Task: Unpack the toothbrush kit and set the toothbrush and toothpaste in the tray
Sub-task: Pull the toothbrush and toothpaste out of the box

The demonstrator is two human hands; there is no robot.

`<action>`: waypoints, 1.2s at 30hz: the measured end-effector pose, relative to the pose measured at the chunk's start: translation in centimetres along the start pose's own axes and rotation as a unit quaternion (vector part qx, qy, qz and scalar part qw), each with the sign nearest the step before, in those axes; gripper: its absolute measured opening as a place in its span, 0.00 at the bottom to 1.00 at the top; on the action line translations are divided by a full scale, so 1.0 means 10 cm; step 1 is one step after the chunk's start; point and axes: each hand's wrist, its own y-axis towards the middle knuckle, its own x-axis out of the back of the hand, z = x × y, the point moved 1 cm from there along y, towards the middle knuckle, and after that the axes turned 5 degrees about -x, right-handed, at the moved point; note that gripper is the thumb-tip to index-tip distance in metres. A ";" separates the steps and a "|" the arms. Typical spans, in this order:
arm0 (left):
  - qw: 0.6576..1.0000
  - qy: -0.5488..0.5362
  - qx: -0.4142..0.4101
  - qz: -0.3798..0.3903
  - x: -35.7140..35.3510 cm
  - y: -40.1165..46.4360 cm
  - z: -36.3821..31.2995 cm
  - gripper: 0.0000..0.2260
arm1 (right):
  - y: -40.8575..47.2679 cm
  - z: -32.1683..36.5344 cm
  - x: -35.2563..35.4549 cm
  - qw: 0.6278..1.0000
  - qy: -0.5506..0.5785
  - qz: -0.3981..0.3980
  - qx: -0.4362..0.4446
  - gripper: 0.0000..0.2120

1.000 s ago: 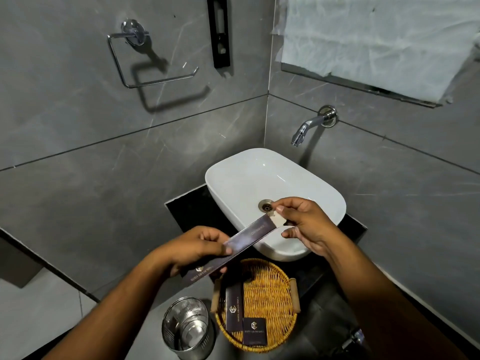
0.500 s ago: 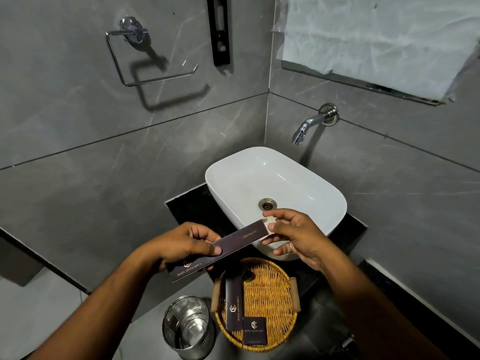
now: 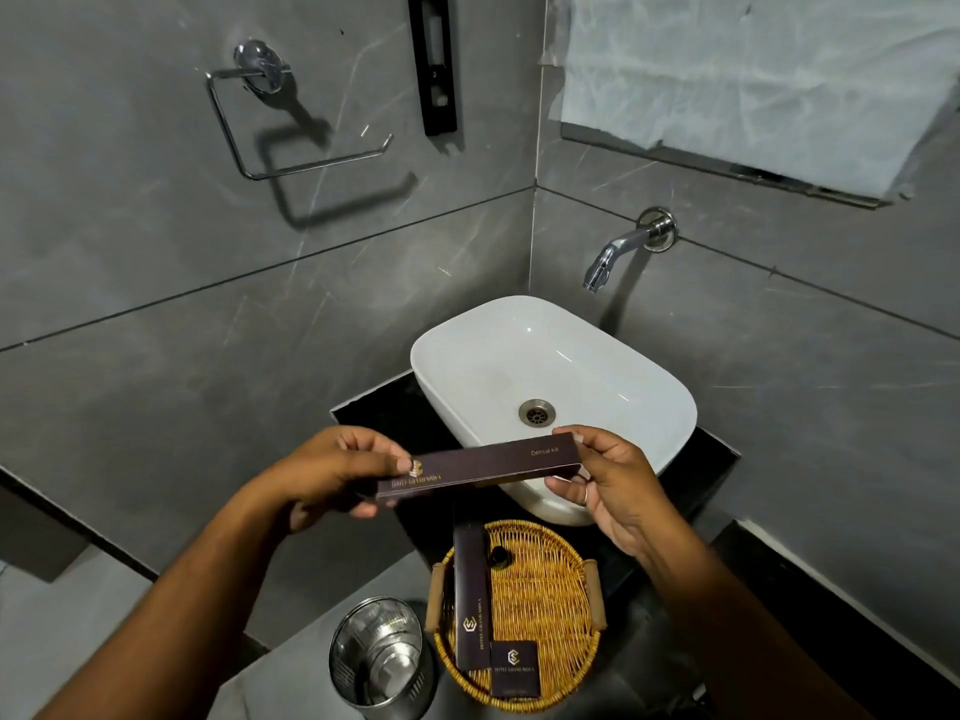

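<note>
both hands [image 3: 332, 472] [image 3: 608, 485] grip the closed dental kit box [image 3: 483, 467].

Tray [image 3: 571, 667] lies before the sink [image 3: 649, 387], bin [image 3: 382, 659] at its left.

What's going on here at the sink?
A person is holding a long dark box marked Dental Kit crosswise in front of the white sink, the left hand gripping one end and the right hand the other. The box looks closed, with nothing taken out yet. Below it, a wicker tray already holds another long dark box and a small dark box. A metal bin stands left of the tray.
</note>
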 end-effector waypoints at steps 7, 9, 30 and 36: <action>0.887 -0.342 -0.085 -0.297 -0.48 0.17 -0.20 0.06 | 0.02 -0.30 -0.27 0.989 0.124 0.045 -0.072 0.08; 0.917 -0.286 -0.101 -0.258 -0.70 0.18 -0.25 0.07 | 0.03 -0.38 -0.38 0.985 0.143 0.043 -0.085 0.09; 0.886 -0.165 -0.262 -0.345 -0.42 0.08 -0.80 0.08 | 0.10 -0.49 -0.20 0.969 -0.117 -0.205 -0.067 0.15; 0.868 -0.248 -0.250 -0.351 -0.23 0.06 -0.68 0.10 | 0.06 -0.18 -0.17 0.961 -0.269 -0.048 -0.044 0.07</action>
